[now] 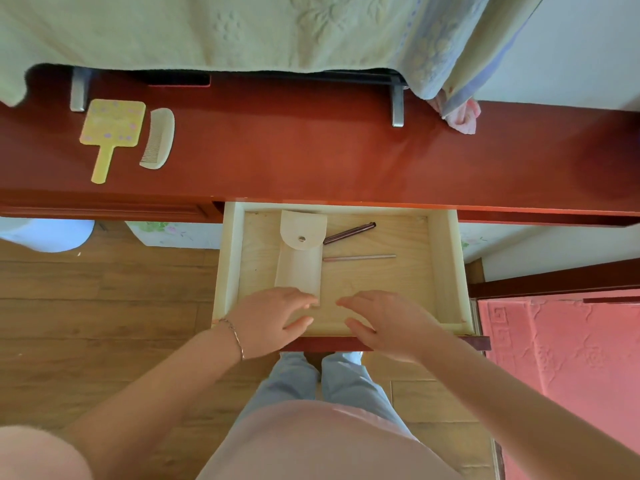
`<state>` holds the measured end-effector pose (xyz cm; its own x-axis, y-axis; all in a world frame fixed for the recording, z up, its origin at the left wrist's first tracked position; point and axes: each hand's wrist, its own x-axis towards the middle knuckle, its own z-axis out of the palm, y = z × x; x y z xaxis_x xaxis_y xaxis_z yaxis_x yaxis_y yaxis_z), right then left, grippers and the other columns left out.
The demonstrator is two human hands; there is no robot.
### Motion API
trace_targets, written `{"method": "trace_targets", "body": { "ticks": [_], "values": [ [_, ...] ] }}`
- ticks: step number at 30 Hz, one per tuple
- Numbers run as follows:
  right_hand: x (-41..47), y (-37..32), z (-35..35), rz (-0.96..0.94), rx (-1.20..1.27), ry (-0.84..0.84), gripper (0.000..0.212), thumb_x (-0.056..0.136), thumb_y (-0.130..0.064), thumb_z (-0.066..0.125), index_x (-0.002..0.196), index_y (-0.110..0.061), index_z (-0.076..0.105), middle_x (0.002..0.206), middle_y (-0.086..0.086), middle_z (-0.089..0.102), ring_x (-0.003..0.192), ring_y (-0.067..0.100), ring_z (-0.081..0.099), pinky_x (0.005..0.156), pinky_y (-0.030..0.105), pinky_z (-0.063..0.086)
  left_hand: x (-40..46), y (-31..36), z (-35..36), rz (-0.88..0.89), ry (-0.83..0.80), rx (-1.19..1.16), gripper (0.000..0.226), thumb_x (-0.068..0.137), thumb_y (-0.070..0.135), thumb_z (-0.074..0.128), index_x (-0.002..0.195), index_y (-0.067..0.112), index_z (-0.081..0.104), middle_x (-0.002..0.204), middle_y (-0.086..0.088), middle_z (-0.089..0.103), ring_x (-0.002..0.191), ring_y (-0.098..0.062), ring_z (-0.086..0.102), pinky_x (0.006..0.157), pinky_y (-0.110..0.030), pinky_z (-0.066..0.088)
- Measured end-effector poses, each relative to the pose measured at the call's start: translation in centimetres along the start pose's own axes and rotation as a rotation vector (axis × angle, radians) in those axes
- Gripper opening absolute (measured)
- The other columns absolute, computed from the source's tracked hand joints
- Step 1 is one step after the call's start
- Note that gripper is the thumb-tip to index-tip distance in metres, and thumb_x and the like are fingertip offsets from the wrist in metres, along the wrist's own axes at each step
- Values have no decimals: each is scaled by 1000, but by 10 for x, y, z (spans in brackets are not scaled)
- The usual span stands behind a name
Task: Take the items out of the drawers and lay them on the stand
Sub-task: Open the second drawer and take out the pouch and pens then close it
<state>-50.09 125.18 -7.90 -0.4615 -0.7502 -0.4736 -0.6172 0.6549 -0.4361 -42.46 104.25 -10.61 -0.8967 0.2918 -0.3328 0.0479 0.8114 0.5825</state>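
Drawer [341,271], pulled open under my table [311,150]: pouch [300,261] and two pens [349,233] inside, awaiting removal; hand mirror [110,131] and comb [158,138] already laid out on top. My left hand [273,318] and right hand [388,323] hover palm-down over the near edge, fingers spread, holding nothing

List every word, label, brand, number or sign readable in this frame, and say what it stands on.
None: no readable text anywhere in the head view.
Hand mirror: only a dotted, flowery pattern on its yellow back, no letters.
Pouch in the open drawer: plain, with a snap button, no label.
Dark pen and thin pencil: any print is too small to tell.
Comb: no marking.
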Motion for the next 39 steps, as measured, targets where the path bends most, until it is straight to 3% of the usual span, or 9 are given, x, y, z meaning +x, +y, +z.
{"method": "trace_targets", "body": {
  "ticks": [13, 18, 21, 25, 28, 30, 32, 36, 39],
  "values": [
    [83, 62, 0, 269, -90, -61, 41, 96, -33, 38, 135, -23, 42, 132, 2, 51, 120, 25, 48, 94, 41, 45, 69, -52, 2, -391, 135, 81, 41, 95, 35, 41, 132, 20, 46, 130, 0, 53, 108, -19, 56, 87, -31, 47],
    [114, 50, 17, 442, 238, 15, 28, 93, -30, 42, 112, -22, 60, 110, 3, 64, 91, 26, 63, 77, 36, 53, 88, -70, 17, -638, 250, -156, 42, 91, 36, 49, 126, 14, 49, 125, -6, 52, 97, -21, 57, 75, -28, 46],
    [126, 43, 31, 540, 369, 10, 28, 92, -33, 44, 107, -18, 64, 102, 2, 66, 85, 24, 62, 68, 28, 48, 94, -79, 26, -756, 279, -270, 47, 91, 36, 51, 130, 11, 46, 126, -7, 54, 107, -22, 55, 83, -29, 42],
    [135, 43, 49, 645, 536, 2, 25, 88, -27, 48, 101, -16, 66, 91, 4, 68, 76, 20, 59, 61, 24, 42, 92, -84, 29, -818, 259, -437, 35, 93, 23, 48, 125, 11, 53, 123, -6, 60, 109, -23, 57, 83, -26, 41],
    [143, 42, 59, 689, 698, 17, 15, 86, -25, 54, 87, -17, 67, 87, 6, 71, 81, 23, 65, 72, 33, 54, 90, -86, 31, -826, 272, -544, 29, 92, 16, 48, 117, 11, 60, 105, -5, 65, 86, -18, 61, 66, -16, 42],
    [147, 40, 63, 719, 810, 39, 12, 84, -22, 58, 74, -19, 64, 77, 6, 71, 79, 23, 68, 78, 40, 57, 90, -87, 31, -840, 281, -584, 25, 90, 14, 49, 111, 11, 64, 89, -2, 64, 69, -14, 57, 55, -17, 41],
    [151, 40, 67, 751, 897, 41, 11, 83, -16, 60, 71, -18, 60, 72, 6, 68, 70, 21, 67, 74, 39, 58, 89, -89, 29, -858, 282, -623, 22, 90, 13, 50, 106, 12, 65, 84, -3, 63, 69, -18, 56, 58, -22, 44],
    [150, 36, 63, 762, 1057, 31, 22, 84, -6, 60, 66, -15, 52, 67, 5, 61, 61, 15, 59, 63, 28, 54, 84, -89, 20, -855, 277, -661, 15, 87, 14, 54, 93, 18, 66, 93, -5, 67, 85, -25, 64, 83, -36, 53],
    [144, 34, 53, 720, 1131, 14, 11, 85, -4, 59, 75, -9, 57, 71, 8, 64, 63, 16, 61, 66, 26, 53, 78, -85, 9, -832, 278, -657, 15, 86, 13, 54, 85, 22, 65, 85, 0, 66, 86, -25, 66, 84, -39, 53]
  ]
}}
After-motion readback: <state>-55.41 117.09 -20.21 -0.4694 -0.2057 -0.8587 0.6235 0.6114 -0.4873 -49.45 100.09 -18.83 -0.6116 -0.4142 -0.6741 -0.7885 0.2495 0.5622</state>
